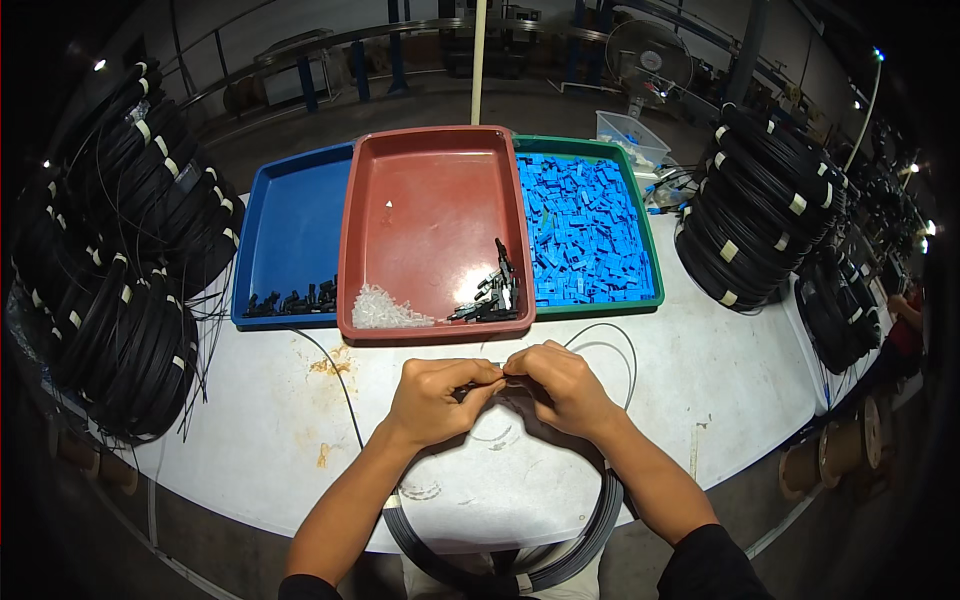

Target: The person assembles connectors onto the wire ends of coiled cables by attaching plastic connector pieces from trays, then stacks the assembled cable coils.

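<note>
Nearest my camera, the coil of black cable (pixel 560 572) hangs over the table's near edge, its sides rising toward the forearms, with the dark sleeves (pixel 710 565) at the bottom of my view. Beyond it, left hand (pixel 435 400) and right hand (pixel 565 390) meet over the white table (pixel 740 380), thumbs and forefingers of both pressed together on a small piece (pixel 498 366); fingers cover most of it, so I can't tell which part it is, or whether cable runs inside. A thin cable loop (pixel 634 365) curves out beside the right hand. Step in hand, my call: fine fingertip work at a cable end. The next move probably calls for holding one side steady while the other pushes or seats, no tug on the loop. Supplies sit just past the hands: red tray (pixel 430 220) with clear bits (pixel 385 308) and black connectors (pixel 490 295), blue tray (pixel 295 220) with more black parts (pixel 295 300), green tray (pixel 600 309) full of blue clips (pixel 585 230).
</note>
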Demonstrator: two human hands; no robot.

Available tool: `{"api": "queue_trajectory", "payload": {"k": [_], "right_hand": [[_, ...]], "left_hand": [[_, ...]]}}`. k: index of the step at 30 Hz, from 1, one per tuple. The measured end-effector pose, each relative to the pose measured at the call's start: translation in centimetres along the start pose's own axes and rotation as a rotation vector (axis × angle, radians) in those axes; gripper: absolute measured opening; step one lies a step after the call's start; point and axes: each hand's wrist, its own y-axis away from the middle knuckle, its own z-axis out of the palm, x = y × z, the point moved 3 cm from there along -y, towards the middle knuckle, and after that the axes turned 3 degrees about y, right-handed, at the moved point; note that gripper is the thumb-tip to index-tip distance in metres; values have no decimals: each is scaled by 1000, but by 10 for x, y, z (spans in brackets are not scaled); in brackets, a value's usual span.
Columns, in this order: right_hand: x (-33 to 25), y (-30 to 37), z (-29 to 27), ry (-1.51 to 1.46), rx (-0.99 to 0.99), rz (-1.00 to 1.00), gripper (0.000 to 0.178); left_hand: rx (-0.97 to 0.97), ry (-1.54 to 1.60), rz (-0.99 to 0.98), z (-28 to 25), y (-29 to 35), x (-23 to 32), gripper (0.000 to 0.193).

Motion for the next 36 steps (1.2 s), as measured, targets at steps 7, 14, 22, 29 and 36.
{"api": "queue_trajectory", "payload": {"k": [7, 14, 22, 29, 36], "right_hand": [[-6, -1, -5, 127, 127, -94, 35], [-11, 0, -7, 156, 152, -166, 36], [-9, 1, 1, -32, 142, 181, 14], [-3, -1, -2, -116, 37, 197, 11], [3, -1, -6, -50, 57, 120, 18]], "left_hand": [[4, 150, -201, 0, 0, -1, 11], [30, 220, -153, 2, 1, -1, 11], [-63, -316, 387, 2, 1, 14, 12], [1, 11, 28, -1, 2, -6, 21], [76, 289, -297, -7, 0, -13, 32]]}}
